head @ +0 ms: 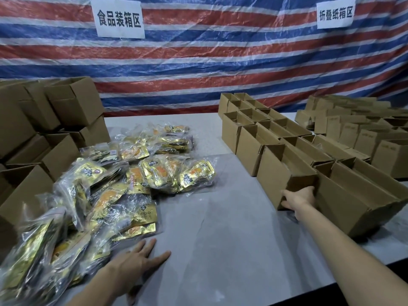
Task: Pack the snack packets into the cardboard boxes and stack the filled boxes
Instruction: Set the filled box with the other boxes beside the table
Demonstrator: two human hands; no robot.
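A heap of gold snack packets (123, 180) in clear wrap spreads over the left half of the grey table (220, 228). My left hand (139, 259) rests flat on the table beside the nearest packets, fingers straight. My right hand (298, 200) grips the near end of an open, empty cardboard box (284, 173) at the front of the rows on the right. The thumb lies on the box's side and the fingers are hidden behind its end.
Several rows of open empty boxes (260, 120) fill the right side, with more boxes (353, 129) further right. Stacked boxes (44, 120) stand at the left. A striped tarp (209, 62) hangs behind. The table's front edge (331, 283) runs at lower right.
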